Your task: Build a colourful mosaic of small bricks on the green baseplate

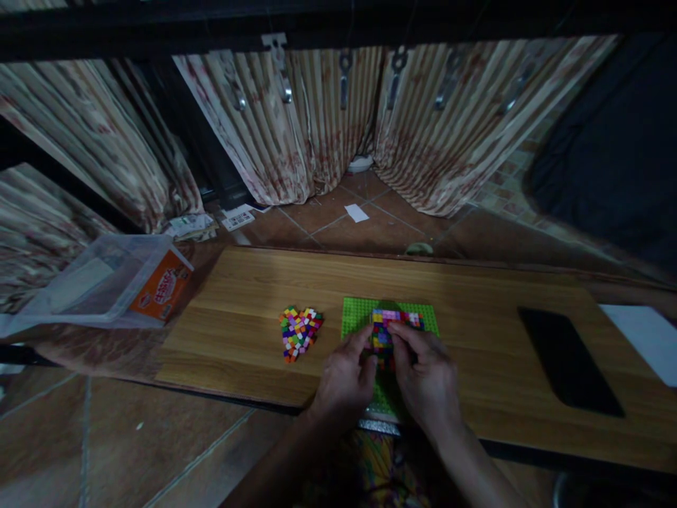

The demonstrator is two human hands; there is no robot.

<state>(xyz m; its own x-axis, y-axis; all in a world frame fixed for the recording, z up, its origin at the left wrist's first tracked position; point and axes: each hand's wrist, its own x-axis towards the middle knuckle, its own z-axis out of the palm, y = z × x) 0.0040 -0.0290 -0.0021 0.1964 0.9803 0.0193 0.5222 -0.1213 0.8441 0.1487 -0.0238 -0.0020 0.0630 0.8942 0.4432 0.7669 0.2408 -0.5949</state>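
Note:
A green studded baseplate [352, 307] lies on the table with a block of small multicoloured building bricks [383, 339] on it. My left hand [343, 374] rests at the left side of this block, thumb and index finger curved and apart, the fingertips at its edge. On the right, my right hand [429, 377] has its thumb and index finger pinched together over the top of the bricks. Whatever sits between those fingertips is too small and hidden to make out. To the left, a pile of loose coloured bricks [300, 333] lies on the wood.
The wooden table [243, 289] carries a black flat device-like slab [568, 360] on the right, beside a white sheet [642, 339]. A clear plastic bin [111, 282] with an orange label stands off the left end. Striped curtains [328, 127] hang behind, above a tiled floor.

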